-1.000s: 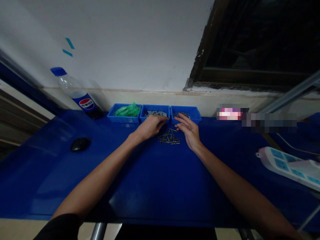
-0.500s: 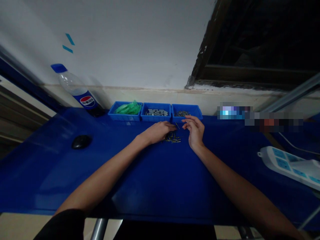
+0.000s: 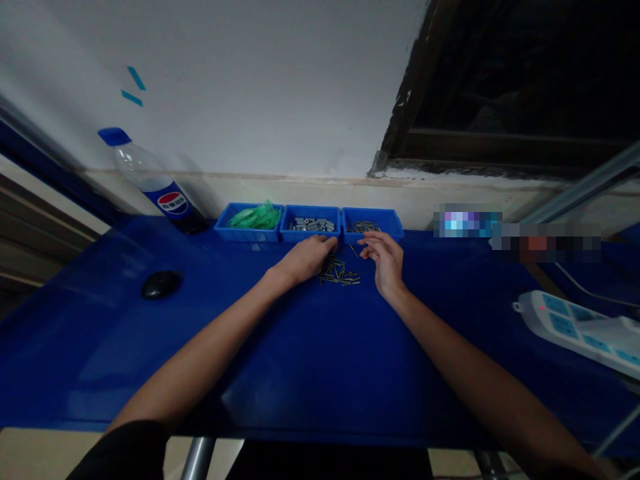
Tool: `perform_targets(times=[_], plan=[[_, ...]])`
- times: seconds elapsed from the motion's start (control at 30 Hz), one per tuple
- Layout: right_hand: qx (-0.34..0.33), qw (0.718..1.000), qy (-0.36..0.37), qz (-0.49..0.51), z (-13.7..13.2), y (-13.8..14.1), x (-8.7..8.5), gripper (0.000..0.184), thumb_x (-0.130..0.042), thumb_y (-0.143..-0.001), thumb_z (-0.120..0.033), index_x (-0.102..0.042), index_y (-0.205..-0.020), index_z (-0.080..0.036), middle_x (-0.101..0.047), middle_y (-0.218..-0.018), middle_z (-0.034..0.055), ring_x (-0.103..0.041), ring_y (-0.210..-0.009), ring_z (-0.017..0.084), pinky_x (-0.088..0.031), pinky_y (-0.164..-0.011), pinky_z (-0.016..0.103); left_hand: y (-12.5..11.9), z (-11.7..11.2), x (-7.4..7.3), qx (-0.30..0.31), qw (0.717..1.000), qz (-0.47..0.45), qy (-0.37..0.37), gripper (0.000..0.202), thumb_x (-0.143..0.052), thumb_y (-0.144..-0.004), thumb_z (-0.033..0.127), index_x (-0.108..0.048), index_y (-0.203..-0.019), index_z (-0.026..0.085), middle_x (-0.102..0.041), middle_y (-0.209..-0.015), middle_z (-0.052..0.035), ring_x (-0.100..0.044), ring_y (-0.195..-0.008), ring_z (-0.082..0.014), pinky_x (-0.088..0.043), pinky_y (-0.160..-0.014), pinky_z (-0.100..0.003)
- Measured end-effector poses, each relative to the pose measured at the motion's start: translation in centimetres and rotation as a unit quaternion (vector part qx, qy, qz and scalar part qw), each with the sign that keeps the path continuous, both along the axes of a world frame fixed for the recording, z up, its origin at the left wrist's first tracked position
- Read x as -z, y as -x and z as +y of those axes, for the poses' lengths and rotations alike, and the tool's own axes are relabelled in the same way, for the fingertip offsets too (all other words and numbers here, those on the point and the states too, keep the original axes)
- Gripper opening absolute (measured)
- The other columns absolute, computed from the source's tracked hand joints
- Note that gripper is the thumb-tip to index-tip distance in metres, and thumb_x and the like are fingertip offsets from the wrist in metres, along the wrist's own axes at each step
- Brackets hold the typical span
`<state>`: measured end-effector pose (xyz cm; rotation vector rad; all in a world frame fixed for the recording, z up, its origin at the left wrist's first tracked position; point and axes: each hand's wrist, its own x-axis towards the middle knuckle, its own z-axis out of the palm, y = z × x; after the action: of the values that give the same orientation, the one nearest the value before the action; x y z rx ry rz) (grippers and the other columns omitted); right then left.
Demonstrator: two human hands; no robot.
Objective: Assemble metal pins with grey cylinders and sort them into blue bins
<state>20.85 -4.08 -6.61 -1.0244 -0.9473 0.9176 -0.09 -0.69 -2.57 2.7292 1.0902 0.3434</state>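
Two strips of blue tape point(image 3: 133, 89) are stuck to the wall point(image 3: 280, 100) at far left. Below them a bottle point(image 3: 167, 197) with a blue cap and dark liquid in its lower part stands at the back of the blue bench point(image 3: 310, 373), and nearer the person lies a black mouse point(image 3: 161, 285).

Next comes a row of three blue bins against the wall. The left bin point(image 3: 245, 235) holds crumpled green plastic point(image 3: 257, 217); the middle bin point(image 3: 304, 237) holds short grey metal sleeves point(image 3: 316, 225).

In front of the middle bin is the left hand point(image 3: 306, 259), back upward, fingers bent down and close together; whether they pinch anything cannot be told. Its fingertips are just beside the upper left of a loose pile of thin brassy pins point(image 3: 340, 272), which lies on the bench between the two hands. A single pin point(image 3: 354, 251) lies apart behind the pile, close to the right hand's fingertips.

The right bin point(image 3: 389, 217) contains more thin metal pieces point(image 3: 362, 227). In front of it, to the right of the pile, the right hand point(image 3: 387, 262) is turned inward, its fingers loosely curved and parted. At far right lies a white power strip point(image 3: 583, 330) with blue sockets.
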Motion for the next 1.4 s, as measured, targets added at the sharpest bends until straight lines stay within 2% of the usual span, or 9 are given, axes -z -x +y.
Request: perform_targets(times=[0.13,0.3,0.5,0.87,0.97,1.1,1.17,1.3,1.4], plan=[[-0.02,1.0,0.008,-0.011,0.2,-0.1,0.1,0.016,-0.066,-0.08,-0.027,-0.075,-0.093,-0.023,-0.076,-0.081,0.0021,-0.061,-0.061,0.015,-0.047,-0.062,0.032,-0.3,-0.1,-0.2,0.015,0.994,-0.104,0.018,0.028,-0.047,-0.095,0.006,-0.063,-0.115,0.015,-0.067,-0.098,-0.0093,-0.064,-0.084,-0.0196,-0.054,-0.08,-0.034],[-0.078,0.996,0.026,-0.04,0.3,-0.5,0.1,0.018,-0.067,-0.081,-0.027,-0.078,-0.096,-0.023,-0.077,-0.082,0.0028,-0.063,-0.063,0.016,-0.047,-0.066,0.033,-0.6,0.0,-0.9,0.018,0.961,-0.272,0.047,0.032,-0.061,-0.087,0.01,-0.064,-0.118,0.017,-0.068,-0.097,-0.0052,-0.065,-0.085,-0.0162,-0.057,-0.081,-0.032],[-0.159,0.984,0.01,-0.083,-0.2,-0.6,-0.4,0.025,-0.07,-0.083,-0.029,-0.081,-0.105,-0.026,-0.081,-0.089,0.0038,-0.064,-0.068,0.017,-0.047,-0.069,0.034,-0.5,0.0,-1.0,0.024,0.948,-0.313,0.058,0.032,-0.064,-0.084,0.013,-0.067,-0.117,0.016,-0.07,-0.096,-0.0051,-0.066,-0.082,-0.0143,-0.059,-0.078,-0.029],[-0.179,0.981,0.012,-0.077,-0.3,-0.6,-0.8,0.017,-0.073,-0.081,-0.028,-0.083,-0.094,-0.025,-0.081,-0.087,0.0047,-0.064,-0.07,0.017,-0.047,-0.07,0.034,-0.4,0.1,-0.8,0.034,0.953,-0.299,0.039,0.026,-0.066,-0.086,0.013,-0.069,-0.111,0.015,-0.071,-0.1,-0.007,-0.068,-0.083,-0.015,-0.059,-0.08,-0.031],[-0.154,0.987,0.018,-0.049,-0.3,-0.5,-0.7,0.014,-0.074,-0.08,-0.029,-0.083,-0.089,-0.023,-0.079,-0.083,0.0048,-0.063,-0.068,0.016,-0.046,-0.067,0.033,-0.3,0.3,-0.8,0.022,0.966,-0.257,0.03,0.026,-0.069,-0.087,0.016,-0.069,-0.113,0.016,-0.073,-0.104,-0.0076,-0.07,-0.088,-0.0176,-0.058,-0.083,-0.033],[-0.091,0.995,0.021,0.023,-0.1,-0.5,-0.6,0.012,-0.071,-0.077,-0.029,-0.08,-0.082,-0.022,-0.076,-0.077,0.0042,-0.061,-0.063,0.015,-0.045,-0.062,0.031,0.2,0.8,-0.7,0.006,0.984,-0.172,0.032,0.021,-0.067,-0.09,0.018,-0.071,-0.111,0.015,-0.076,-0.097,-0.0069,-0.072,-0.088,-0.0198,-0.057,-0.085,-0.035],[-0.067,0.996,0.013,0.049,-0.1,-0.6,-0.6,0.015,-0.068,-0.078,-0.028,-0.079,-0.086,-0.022,-0.078,-0.084,0.0052,-0.062,-0.065,0.015,-0.046,-0.062,0.032,0.5,1.0,-0.6,0.025,0.991,-0.128,0.033,0.019,-0.063,-0.092,0.014,-0.074,-0.108,0.015,-0.078,-0.098,-0.0078,-0.073,-0.09,-0.0207,-0.057,-0.087,-0.035],[-0.057,0.996,0.015,0.063,-0.2,-0.6,-0.6,0.028,-0.064,-0.08,-0.027,-0.078,-0.104,-0.025,-0.08,-0.106,0.0075,-0.065,-0.068,0.017,-0.049,-0.064,0.034,0.7,1.2,-0.4,0.104,0.991,-0.073,0.036,0.033,-0.056,-0.089,0.004,-0.078,-0.11,0.016,-0.078,-0.112,-0.0098,-0.074,-0.103,-0.0219,-0.057,-0.095,-0.036],[-0.063,0.996,0.017,0.067,-0.3,-0.6,-0.6,0.027,-0.065,-0.079,-0.027,-0.078,-0.102,-0.024,-0.08,-0.1,0.0076,-0.065,-0.066,0.017,-0.05,-0.063,0.034,0.7,1.3,-0.1,0.124,0.99,-0.057,0.045,0.038,-0.056,-0.086,0.0,-0.079,-0.111,0.017,-0.078,-0.114,-0.0096,-0.074,-0.105,-0.0214,-0.058,-0.097,-0.035]])
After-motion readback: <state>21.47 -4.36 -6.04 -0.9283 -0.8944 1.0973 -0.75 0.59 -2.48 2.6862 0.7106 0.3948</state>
